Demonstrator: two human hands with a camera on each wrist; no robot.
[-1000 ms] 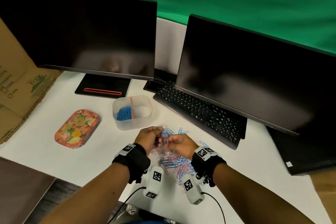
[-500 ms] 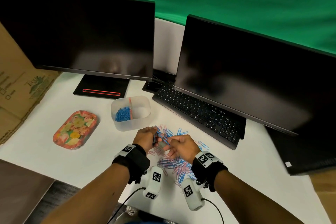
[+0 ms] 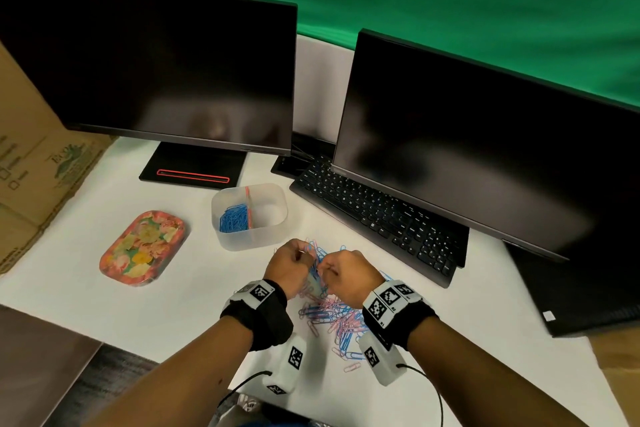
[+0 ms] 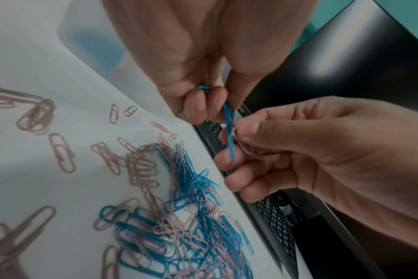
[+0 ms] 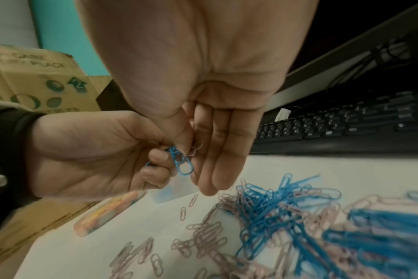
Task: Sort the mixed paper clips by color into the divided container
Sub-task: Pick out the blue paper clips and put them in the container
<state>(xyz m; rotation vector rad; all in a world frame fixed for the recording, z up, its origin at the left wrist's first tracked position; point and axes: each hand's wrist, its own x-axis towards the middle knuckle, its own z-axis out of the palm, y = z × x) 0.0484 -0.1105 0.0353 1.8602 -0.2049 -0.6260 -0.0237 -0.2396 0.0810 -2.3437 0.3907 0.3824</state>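
Note:
My left hand (image 3: 294, 265) and right hand (image 3: 343, 272) meet just above a mixed pile of blue and pink paper clips (image 3: 329, 317) on the white table. In the left wrist view, my left hand (image 4: 210, 105) pinches a blue paper clip (image 4: 229, 132). The right hand (image 4: 241, 137) pinches a pink paper clip (image 4: 247, 150) hooked against it. The right wrist view shows the same blue clip (image 5: 183, 164) and pink clip (image 5: 196, 149). The translucent divided container (image 3: 249, 243) stands just beyond the hands. Blue clips (image 3: 233, 218) fill its left compartment.
A floral tray (image 3: 143, 248) lies left of the container. A black keyboard (image 3: 381, 215) runs along the right of the pile, under the right monitor (image 3: 485, 149). The left monitor (image 3: 156, 73) and its stand (image 3: 192, 166) sit behind. A cardboard box (image 3: 31, 156) borders the left.
Both hands stay together over the pile, working the hooked blue and pink clips. The right hand has closed in a little toward the left.

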